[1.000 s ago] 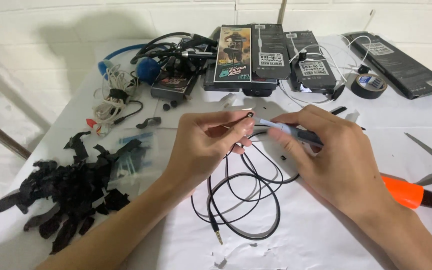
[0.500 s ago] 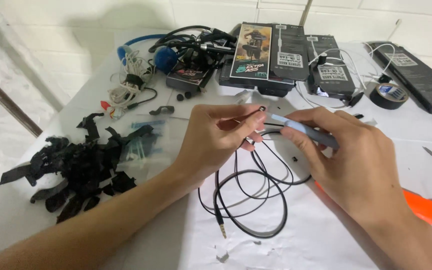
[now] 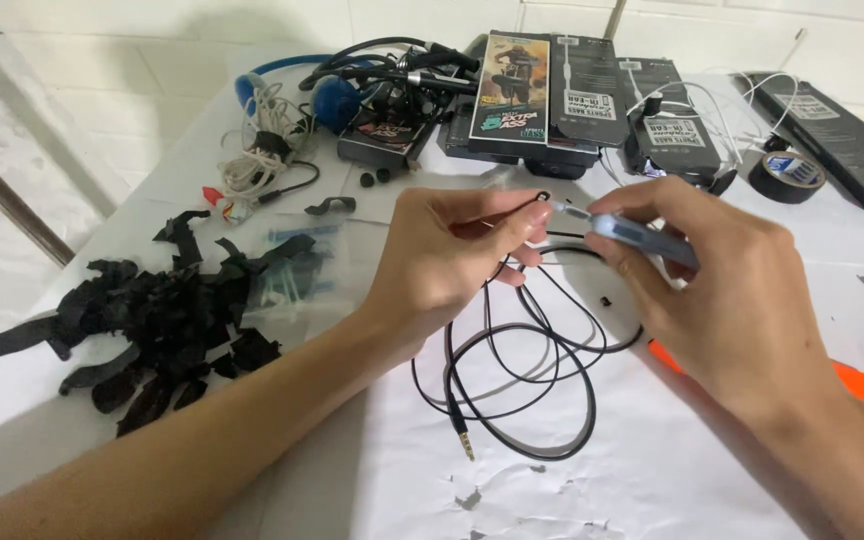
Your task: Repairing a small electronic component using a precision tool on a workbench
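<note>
Two bare hands are held close together at the centre of the frame, above a white-covered table (image 3: 382,480). A small end piece of a thin black cable (image 3: 512,400) is pinched between thumb and fingertips of the left hand (image 3: 442,265), raised, it seems, so that it can be steadied at eye level. A slim blue-grey tool (image 3: 642,240) is gripped pen-style in the right hand (image 3: 732,300), its metal tip touching that end piece (the contact point is tiny). Loops of the cable hang down and rest coiled on the table just below both hands, its jack plug (image 3: 464,440) lying at lower centre. Black tape scraps (image 3: 152,320) are heaped at left; boxes (image 3: 552,90) stand at upper centre.
</note>
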